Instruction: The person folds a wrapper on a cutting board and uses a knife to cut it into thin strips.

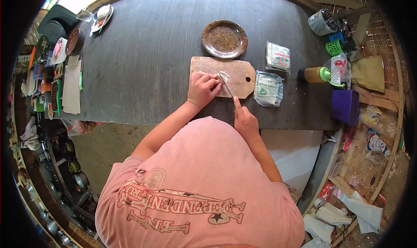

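Observation:
On a wooden cutting board [204, 64] with a hole at its right end, my left hand [203, 89] has its fingers curled and pressed together. Whatever lies under those fingers is hidden. My right hand [246, 120] grips a knife [227, 86] by its handle, at the board's near edge. The blade points away from me, close beside my left fingertips. Thin whitish strips [224, 75] lie on the board by the blade. Just beyond the board is a brown speckled plate [224, 39]. To its right lie two clear-wrapped packs, one nearer [268, 89] and one farther [278, 57].
A jar with a green lid [315, 75] lies on its side toward the right. Beyond it stand baskets and a purple container [345, 108]. At the far left are a plate of food [102, 19], stacked brown plates [75, 41] and flat cardboard [72, 87] on the dark table [143, 52].

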Motion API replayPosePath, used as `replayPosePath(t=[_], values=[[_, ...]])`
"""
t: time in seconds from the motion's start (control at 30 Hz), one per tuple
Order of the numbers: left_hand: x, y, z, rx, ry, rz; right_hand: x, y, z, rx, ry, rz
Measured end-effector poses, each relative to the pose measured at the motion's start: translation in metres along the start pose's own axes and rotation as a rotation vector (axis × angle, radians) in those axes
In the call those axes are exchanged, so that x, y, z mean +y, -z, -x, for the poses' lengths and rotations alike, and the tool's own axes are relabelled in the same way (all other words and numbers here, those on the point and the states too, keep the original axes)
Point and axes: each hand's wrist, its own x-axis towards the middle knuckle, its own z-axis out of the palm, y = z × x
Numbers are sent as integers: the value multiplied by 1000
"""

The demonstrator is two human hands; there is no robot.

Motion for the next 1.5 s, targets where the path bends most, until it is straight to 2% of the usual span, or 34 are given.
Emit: replayPosePath(t=[1.5], values=[[0, -2, 0, 13, 1, -5, 3, 3, -3, 1, 8, -14]])
